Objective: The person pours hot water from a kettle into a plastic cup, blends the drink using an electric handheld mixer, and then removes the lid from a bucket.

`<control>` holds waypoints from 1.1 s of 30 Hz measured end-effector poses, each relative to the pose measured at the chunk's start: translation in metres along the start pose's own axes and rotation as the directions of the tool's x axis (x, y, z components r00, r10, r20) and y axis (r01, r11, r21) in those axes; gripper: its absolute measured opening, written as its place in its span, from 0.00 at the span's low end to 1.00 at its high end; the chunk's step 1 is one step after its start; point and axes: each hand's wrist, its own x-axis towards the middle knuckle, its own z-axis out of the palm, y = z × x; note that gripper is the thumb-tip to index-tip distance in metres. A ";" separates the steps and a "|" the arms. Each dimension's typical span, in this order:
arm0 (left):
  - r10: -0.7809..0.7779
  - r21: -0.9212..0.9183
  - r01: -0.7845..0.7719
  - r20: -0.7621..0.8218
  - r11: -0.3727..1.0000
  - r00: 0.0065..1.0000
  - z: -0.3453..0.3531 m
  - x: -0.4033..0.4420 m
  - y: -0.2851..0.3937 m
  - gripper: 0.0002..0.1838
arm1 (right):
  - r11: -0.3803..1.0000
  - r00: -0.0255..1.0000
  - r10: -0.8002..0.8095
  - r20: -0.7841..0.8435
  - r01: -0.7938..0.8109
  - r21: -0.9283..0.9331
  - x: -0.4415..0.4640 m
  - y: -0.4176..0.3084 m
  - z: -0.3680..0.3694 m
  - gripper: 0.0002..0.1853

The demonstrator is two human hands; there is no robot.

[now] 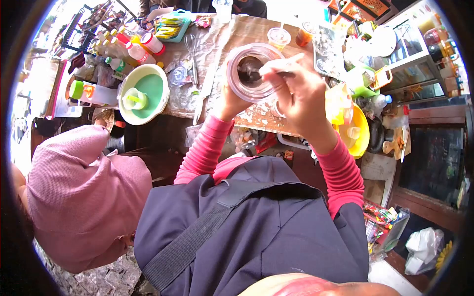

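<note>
Over the table (249, 32), the left hand's (232, 102) grip is clamped around a clear plastic cup (247, 89), dark contents already inside and seemingly no lid on yet, the right hand's (295, 96) fingers together over its rim, on what I cannot tell, with a cup of brown drink (304, 34) beyond and a white-rimmed basin (166, 81) holding a greenish cup (134, 100) leftward.
</note>
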 end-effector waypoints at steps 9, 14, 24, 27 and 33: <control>-0.115 -0.119 0.125 0.087 0.985 0.989 0.002 -0.003 0.001 0.35 | 1.000 0.997 0.003 0.073 -0.003 -0.007 0.002 0.015 -0.003 0.08; -0.259 -0.137 0.299 0.250 0.944 0.933 -0.012 -0.001 0.015 0.40 | 0.999 0.983 0.046 0.179 -0.045 -0.011 -0.003 0.020 -0.007 0.08; -0.168 -0.446 0.421 0.503 0.790 0.848 -0.024 0.003 -0.030 0.40 | 0.943 0.942 0.184 0.280 -0.250 0.220 0.000 0.053 0.002 0.11; -0.183 -0.394 0.466 0.575 0.792 0.798 -0.025 0.010 -0.045 0.40 | 0.862 0.890 0.249 0.381 -0.383 0.331 0.006 0.066 -0.002 0.12; -0.224 -0.383 0.660 0.731 0.646 0.644 -0.022 0.022 -0.033 0.52 | 0.608 0.770 0.519 0.370 -0.637 0.474 -0.009 0.067 -0.002 0.16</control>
